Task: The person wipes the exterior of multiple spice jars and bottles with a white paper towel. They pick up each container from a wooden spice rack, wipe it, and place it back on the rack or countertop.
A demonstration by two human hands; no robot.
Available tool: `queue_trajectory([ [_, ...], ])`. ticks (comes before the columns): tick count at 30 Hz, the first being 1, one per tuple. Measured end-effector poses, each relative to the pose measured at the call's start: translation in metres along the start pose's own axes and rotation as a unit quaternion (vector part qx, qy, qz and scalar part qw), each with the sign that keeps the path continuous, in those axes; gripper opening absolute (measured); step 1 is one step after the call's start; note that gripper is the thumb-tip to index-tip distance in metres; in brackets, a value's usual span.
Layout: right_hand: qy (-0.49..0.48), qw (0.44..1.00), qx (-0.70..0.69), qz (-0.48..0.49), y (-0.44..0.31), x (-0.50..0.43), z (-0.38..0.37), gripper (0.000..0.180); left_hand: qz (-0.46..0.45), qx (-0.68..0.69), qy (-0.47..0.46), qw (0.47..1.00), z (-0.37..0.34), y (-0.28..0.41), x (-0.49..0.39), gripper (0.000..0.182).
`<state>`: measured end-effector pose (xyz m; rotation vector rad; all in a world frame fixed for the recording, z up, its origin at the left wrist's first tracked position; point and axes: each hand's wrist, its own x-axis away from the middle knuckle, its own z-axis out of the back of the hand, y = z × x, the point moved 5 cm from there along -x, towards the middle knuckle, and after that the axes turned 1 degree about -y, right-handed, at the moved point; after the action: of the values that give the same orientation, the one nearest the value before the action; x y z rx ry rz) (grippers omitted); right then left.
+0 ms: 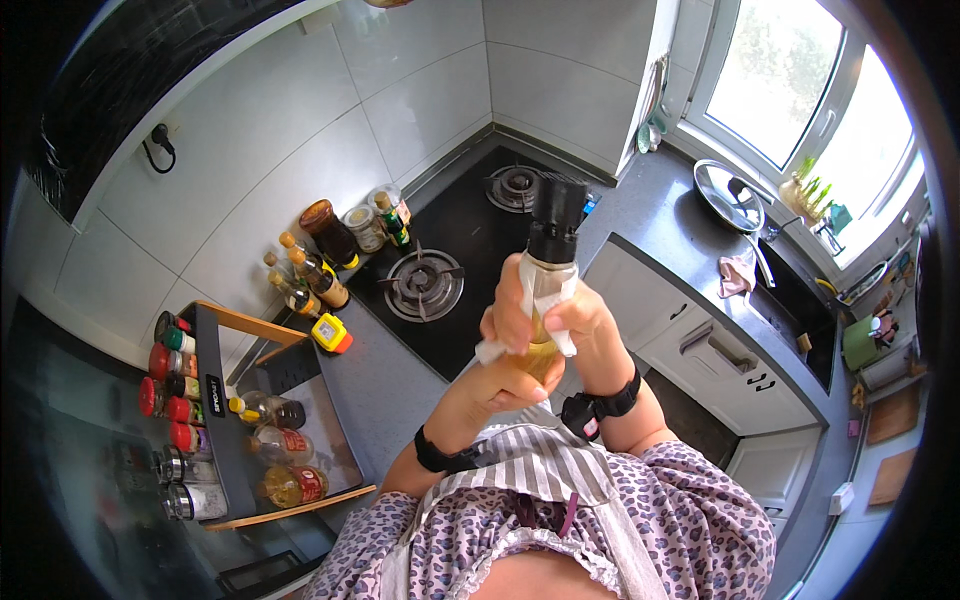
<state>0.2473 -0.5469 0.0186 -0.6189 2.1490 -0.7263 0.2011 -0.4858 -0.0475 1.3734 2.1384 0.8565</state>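
A clear bottle (541,364) with a black top and pale yellow liquid is held up in front of my chest, its top pointing away from me. My left hand (499,386) grips its lower part. Higher up, my right hand (589,315) presses a white tissue (559,319) against the bottle's side, thumb in front. Part of the tissue sticks out at the left, near the fingers. Both hands overlap around the bottle, so some fingers are hidden.
Below lies a black gas hob (480,232) with two burners. Sauce bottles (319,277) and a yellow timer (330,332) stand to its left. A dark rack (330,405) holds bottles and spice jars. At right, a lidded pan (727,196) and a cloth (736,276) lie near the sink (806,322).
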Motion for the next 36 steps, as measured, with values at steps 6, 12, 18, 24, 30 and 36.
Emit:
queue_trajectory([
  [6, -0.011, 0.995, 0.07, -0.068, 0.012, -0.004, 0.008, 0.039, -0.039, 0.044, 0.026, 0.998, 0.007, 0.001, 0.001, 0.025],
  [12, 0.161, 0.929, 0.314, -0.115, 0.008, 0.007, 0.013, 0.031, -0.147, -0.14, 0.253, 0.946, 0.026, 0.015, 0.016, 0.018],
  [18, 0.376, 0.835, 0.402, -0.009, 0.012, 0.01, 0.008, 0.031, -0.325, -0.524, 0.449, 0.647, 0.027, 0.042, 0.02, 0.04],
  [24, 0.465, 0.804, 0.353, 0.114, -0.006, 0.009, 0.001, 0.02, -0.331, -0.544, 0.519, 0.57, 0.029, 0.038, 0.013, 0.033],
  [30, 0.452, 0.827, 0.302, 0.144, -0.018, 0.011, -0.003, 0.021, -0.322, -0.551, 0.444, 0.629, 0.032, 0.031, 0.008, 0.029],
  [36, 0.285, 0.924, 0.25, 0.053, -0.023, 0.008, 0.004, 0.02, -0.105, -0.293, 0.238, 0.92, 0.042, 0.011, 0.006, 0.023],
])
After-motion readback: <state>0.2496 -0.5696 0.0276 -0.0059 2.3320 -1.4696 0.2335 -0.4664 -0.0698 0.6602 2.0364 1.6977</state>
